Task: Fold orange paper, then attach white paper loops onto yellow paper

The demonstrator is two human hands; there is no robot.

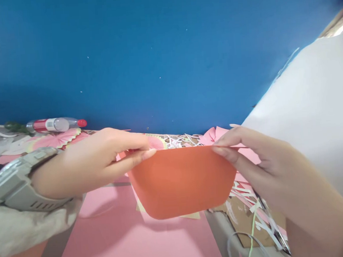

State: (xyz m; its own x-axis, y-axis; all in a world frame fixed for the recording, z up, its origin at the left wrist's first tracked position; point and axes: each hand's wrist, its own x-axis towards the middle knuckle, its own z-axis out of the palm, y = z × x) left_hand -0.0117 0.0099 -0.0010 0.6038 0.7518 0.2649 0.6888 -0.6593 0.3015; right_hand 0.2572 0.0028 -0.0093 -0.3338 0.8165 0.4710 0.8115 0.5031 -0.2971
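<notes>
Between both hands hangs a piece of orange paper (pixel 181 182), its top edge straight and its lower corners rounded. My left hand (pixel 117 152), with a grey watch (pixel 25 185) on the wrist, pinches the top edge near its left end. Thumb and forefinger of my right hand (pixel 249 150) pinch the same edge near its right end. Below the orange paper lies a large pink sheet (pixel 138 244), with a bit of pale yellow paper (pixel 192 215) partly hidden behind the orange piece.
A plastic bottle (pixel 56 124) with a red cap lies at the back left, beside pink pleated paper (pixel 55 140). White paper strips (pixel 181 140) are scattered along the blue wall (pixel 155 59). Scissors (pixel 274 227) and cardboard (pixel 242 221) lie at the right, near a white panel (pixel 310 95).
</notes>
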